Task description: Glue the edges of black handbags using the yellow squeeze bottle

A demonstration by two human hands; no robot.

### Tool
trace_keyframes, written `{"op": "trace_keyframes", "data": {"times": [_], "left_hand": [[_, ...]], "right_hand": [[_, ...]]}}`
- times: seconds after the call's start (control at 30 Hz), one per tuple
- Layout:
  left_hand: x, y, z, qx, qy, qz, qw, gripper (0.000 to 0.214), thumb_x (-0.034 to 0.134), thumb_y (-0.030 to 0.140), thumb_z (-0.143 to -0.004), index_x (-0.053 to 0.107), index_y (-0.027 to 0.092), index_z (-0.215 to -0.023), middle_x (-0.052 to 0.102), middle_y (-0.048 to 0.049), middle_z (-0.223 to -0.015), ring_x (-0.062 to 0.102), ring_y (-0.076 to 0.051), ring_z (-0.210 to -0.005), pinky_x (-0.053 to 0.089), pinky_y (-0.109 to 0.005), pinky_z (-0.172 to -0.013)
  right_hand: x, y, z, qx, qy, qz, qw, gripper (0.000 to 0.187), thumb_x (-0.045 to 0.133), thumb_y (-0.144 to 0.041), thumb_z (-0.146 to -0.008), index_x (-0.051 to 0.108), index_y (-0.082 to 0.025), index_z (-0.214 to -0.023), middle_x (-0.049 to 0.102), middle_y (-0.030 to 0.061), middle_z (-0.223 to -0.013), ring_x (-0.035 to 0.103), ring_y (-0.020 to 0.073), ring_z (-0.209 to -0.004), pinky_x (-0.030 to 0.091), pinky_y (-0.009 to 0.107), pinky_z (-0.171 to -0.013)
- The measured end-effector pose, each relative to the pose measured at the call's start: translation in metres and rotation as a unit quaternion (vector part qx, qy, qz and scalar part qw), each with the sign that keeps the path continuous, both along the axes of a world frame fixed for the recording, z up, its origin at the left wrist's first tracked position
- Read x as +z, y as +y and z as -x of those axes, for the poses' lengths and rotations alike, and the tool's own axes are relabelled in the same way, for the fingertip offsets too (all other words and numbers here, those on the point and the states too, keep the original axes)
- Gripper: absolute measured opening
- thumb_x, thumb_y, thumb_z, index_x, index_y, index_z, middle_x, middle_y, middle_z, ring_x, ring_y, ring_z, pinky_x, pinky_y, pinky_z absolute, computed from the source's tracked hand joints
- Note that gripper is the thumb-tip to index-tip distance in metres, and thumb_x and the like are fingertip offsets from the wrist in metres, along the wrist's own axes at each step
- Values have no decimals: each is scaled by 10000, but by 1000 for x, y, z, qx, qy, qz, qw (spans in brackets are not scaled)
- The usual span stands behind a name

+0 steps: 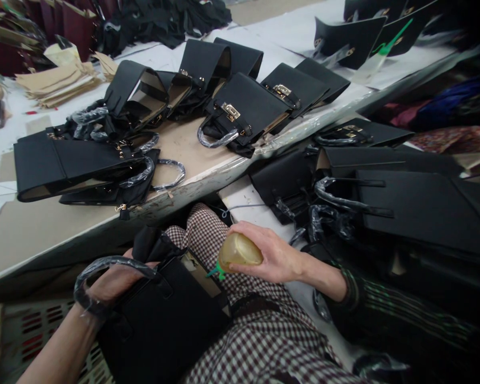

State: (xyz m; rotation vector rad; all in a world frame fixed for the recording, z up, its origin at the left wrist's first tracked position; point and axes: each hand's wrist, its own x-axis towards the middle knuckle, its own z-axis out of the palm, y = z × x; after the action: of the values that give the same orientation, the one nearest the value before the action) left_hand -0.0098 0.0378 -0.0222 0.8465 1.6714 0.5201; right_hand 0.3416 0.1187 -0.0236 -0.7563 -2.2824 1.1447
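My right hand (272, 255) is wrapped round a yellowish glue bottle (240, 249) whose green nozzle points down-left at the open top of a black handbag (164, 314) resting on my lap. My left hand (112, 280) grips the bag's near side, with my wrist passed through its plastic-wrapped handle (88, 274). My checked trousers (256, 341) show under the bag.
A worktable (192, 146) ahead carries several black handbags with gold clasps, such as one (244, 109) in the middle. More black bags (404, 208) are piled at my right. Tan paper pieces (58, 80) lie at the far left. A perforated crate (32, 325) sits at the lower left.
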Motion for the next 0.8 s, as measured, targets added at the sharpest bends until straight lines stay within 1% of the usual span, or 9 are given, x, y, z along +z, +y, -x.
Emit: {"op": "trace_keyframes", "data": {"times": [0.07,0.13,0.3,0.4,0.5,0.57,0.63,0.7,0.8], "left_hand": [[0,2,-1,-6,-4,9,1000,405,921,345,-637,775,205,-987,833,-54,-981,750,-321,-1060,582,-402,-1024],[0,3,-2,-10,-9,7,1000,405,919,376,-640,773,201,-975,829,-50,-925,742,-328,-1077,565,-415,-1050],[-3,3,-3,-7,-30,-16,999,430,923,397,-640,771,184,-981,817,-45,-864,712,-339,-1141,510,-452,-1114],[2,2,-7,1,-34,1,999,409,921,379,-649,776,193,-983,824,-49,-914,720,-331,-1124,529,-436,-1091],[9,2,-11,7,-30,16,999,422,937,371,-610,782,210,-968,825,-49,-1032,733,-326,-1103,580,-389,-1022],[10,1,-10,5,-32,19,999,409,930,372,-622,784,218,-972,819,-49,-1097,709,-332,-1168,572,-383,-1037],[8,0,-7,-2,-15,23,1000,391,916,381,-649,786,218,-980,815,-54,-1129,668,-347,-1247,536,-406,-1092],[4,-1,-4,-11,19,12,1000,399,904,390,-673,786,217,-1013,801,-64,-1182,638,-358,-1297,504,-442,-1131],[4,-3,-4,-18,47,-14,999,492,926,380,-635,784,209,-1074,799,-74,-1186,661,-362,-1266,509,-478,-1132]], "right_hand": [[-2,-3,-2,8,-5,5,1000,488,771,-484,-907,540,-195,-1226,686,104,-1106,672,259,-958,560,406,-849],[-3,-5,-4,18,-11,3,1000,500,784,-466,-901,536,-190,-1238,684,107,-1118,674,259,-972,560,403,-866],[-7,-8,-7,44,-31,-5,999,523,763,-494,-907,530,-182,-1256,683,113,-1113,674,262,-958,565,398,-845],[-6,-9,-9,63,-61,9,996,504,761,-492,-904,547,-180,-1236,683,104,-1095,673,263,-951,563,398,-837],[-6,-10,-10,71,-81,23,994,501,774,-480,-894,557,-174,-1225,686,100,-1090,678,267,-949,562,403,-836],[-6,-11,-11,62,-80,23,995,503,785,-472,-885,561,-172,-1220,690,99,-1083,681,266,-944,563,402,-837],[-6,-11,-12,44,-61,12,997,519,790,-479,-878,556,-175,-1227,691,104,-1088,681,266,-952,564,402,-846],[-6,-12,-13,29,-40,0,999,538,788,-493,-877,548,-178,-1242,689,111,-1105,679,266,-968,565,402,-857],[-5,-13,-13,38,-54,5,998,521,787,-488,-877,562,-181,-1233,696,107,-1102,681,266,-962,563,402,-860]]}}
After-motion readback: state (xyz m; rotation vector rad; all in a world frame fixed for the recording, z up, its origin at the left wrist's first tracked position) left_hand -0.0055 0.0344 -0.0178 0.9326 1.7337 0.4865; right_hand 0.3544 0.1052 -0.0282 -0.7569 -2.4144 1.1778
